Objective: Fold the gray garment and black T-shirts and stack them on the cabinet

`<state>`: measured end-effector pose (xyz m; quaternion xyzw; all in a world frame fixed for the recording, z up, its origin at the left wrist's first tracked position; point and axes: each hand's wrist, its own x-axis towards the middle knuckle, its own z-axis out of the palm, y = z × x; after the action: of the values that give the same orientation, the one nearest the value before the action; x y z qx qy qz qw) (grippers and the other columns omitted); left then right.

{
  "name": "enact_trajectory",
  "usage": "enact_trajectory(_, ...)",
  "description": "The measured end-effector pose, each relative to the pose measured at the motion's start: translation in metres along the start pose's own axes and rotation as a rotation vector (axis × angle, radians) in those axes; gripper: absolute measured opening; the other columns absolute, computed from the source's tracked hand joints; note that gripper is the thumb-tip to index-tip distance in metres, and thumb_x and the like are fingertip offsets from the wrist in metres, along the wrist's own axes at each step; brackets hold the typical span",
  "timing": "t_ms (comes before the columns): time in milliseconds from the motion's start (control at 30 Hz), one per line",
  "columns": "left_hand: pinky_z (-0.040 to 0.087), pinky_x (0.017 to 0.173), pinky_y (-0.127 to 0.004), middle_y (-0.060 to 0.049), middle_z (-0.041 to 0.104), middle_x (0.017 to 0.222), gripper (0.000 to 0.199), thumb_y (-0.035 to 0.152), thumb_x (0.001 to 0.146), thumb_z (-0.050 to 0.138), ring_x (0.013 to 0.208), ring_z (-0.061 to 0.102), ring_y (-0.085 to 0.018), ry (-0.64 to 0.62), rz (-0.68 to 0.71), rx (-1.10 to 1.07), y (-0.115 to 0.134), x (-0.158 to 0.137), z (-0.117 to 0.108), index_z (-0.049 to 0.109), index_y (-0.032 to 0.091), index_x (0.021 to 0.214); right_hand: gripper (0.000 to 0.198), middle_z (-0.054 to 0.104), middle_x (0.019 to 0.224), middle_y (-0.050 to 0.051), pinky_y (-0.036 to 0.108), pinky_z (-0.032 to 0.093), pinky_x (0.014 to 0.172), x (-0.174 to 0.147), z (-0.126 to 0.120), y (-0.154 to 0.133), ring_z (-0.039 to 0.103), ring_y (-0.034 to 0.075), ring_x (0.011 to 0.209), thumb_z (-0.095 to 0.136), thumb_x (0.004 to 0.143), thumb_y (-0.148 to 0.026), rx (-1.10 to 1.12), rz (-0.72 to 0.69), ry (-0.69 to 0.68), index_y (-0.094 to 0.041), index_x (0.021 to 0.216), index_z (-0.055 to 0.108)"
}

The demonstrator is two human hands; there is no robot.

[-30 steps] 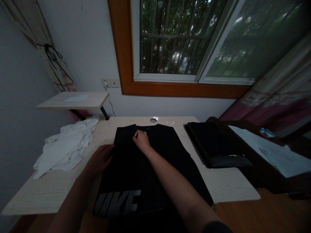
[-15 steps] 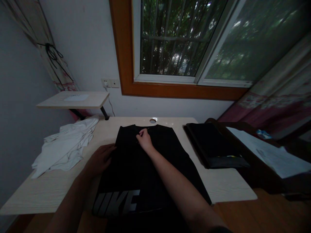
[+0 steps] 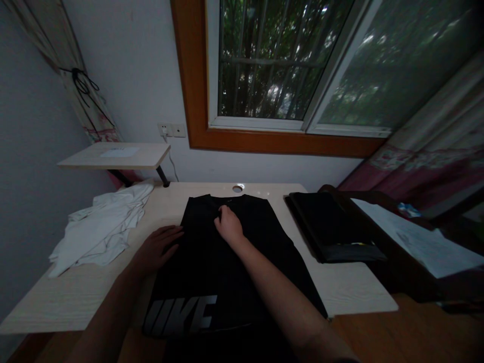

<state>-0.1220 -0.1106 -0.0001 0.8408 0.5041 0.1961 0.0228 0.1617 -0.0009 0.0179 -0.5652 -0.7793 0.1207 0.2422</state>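
A black T-shirt (image 3: 204,267) lies spread flat on the pale wooden desk, its neckline toward the wall. Large grey letters (image 3: 181,313) mark its near left part. My left hand (image 3: 161,244) rests palm down along the shirt's left edge, fingers stretched out over the cloth. Just below the neckline, my right hand (image 3: 229,224) is closed, thumb and fingers pressed together at the fabric. Whatever those fingers pinch, if anything, is hidden in the dark cloth.
Crumpled white cloth (image 3: 102,227) covers the desk's left side, beneath a raised shelf (image 3: 113,156). A dark folded stack (image 3: 328,217) sits at the right. Beyond it, a white sheet (image 3: 416,237) lies on dark furniture. A round hole (image 3: 237,189) pierces the desk's back edge.
My right hand has shifted slightly toward me and to the right, away from the neckline. The left hand has moved a little right onto the shirt's edge, fingers straighter.
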Motion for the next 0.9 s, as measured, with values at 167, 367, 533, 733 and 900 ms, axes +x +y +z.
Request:
enact_trajectory(167, 0.04, 0.117, -0.051, -0.001, 0.052, 0.152, 0.048, 0.039, 0.099, 0.05, 0.141, 0.046, -0.024, -0.003, -0.017, -0.014, -0.002, 0.002, 0.001, 0.051, 0.032, 0.146, 0.024, 0.061, 0.114, 0.011, 0.037, 0.046, 0.094, -0.01, 0.001, 0.003, 0.057, 0.026, 0.107, 0.052, 0.094, -0.024, -0.104, -0.098, 0.003, -0.02, 0.118, 0.056)
enact_trajectory(367, 0.035, 0.12, -0.052, -0.003, 0.047, 0.156, 0.051, 0.045, 0.1, 0.046, 0.147, 0.038, -0.025, -0.016, -0.019, -0.018, -0.012, 0.024, 0.012, 0.049, 0.029, 0.148, 0.025, 0.055, 0.119, 0.012, 0.041, 0.048, 0.092, -0.014, -0.002, -0.002, 0.051, 0.028, 0.109, 0.054, 0.094, -0.024, -0.175, -0.122, -0.011, -0.022, 0.118, 0.058)
enact_trajectory(533, 0.036, 0.117, -0.053, -0.008, 0.05, 0.154, 0.052, 0.051, 0.1, 0.042, 0.148, 0.036, -0.028, -0.023, -0.094, 0.059, -0.021, 0.059, 0.026, 0.055, 0.024, 0.143, 0.023, 0.054, 0.118, 0.012, 0.042, 0.048, 0.092, -0.014, -0.003, -0.003, 0.048, 0.029, 0.11, 0.055, 0.093, -0.023, -0.186, -0.131, 0.01, -0.022, 0.116, 0.059)
enact_trajectory(733, 0.03, 0.116, -0.06, -0.009, 0.041, 0.16, 0.056, 0.052, 0.101, 0.037, 0.151, 0.03, -0.032, -0.059, -0.208, 0.181, -0.037, 0.093, 0.037, 0.047, 0.026, 0.149, 0.024, 0.055, 0.117, 0.012, 0.043, 0.048, 0.092, -0.014, -0.002, -0.002, 0.048, 0.029, 0.11, 0.054, 0.093, -0.024, -0.194, -0.132, 0.022, -0.022, 0.116, 0.06)
enact_trajectory(900, 0.031, 0.114, -0.062, -0.01, 0.042, 0.159, 0.058, 0.053, 0.1, 0.039, 0.15, 0.03, -0.035, -0.072, -0.274, 0.207, -0.049, 0.11, 0.038, 0.045, 0.025, 0.15, 0.025, 0.055, 0.118, 0.012, 0.043, 0.048, 0.092, -0.013, -0.004, -0.002, 0.048, 0.029, 0.11, 0.055, 0.092, -0.022, -0.196, -0.129, 0.003, -0.021, 0.117, 0.06)
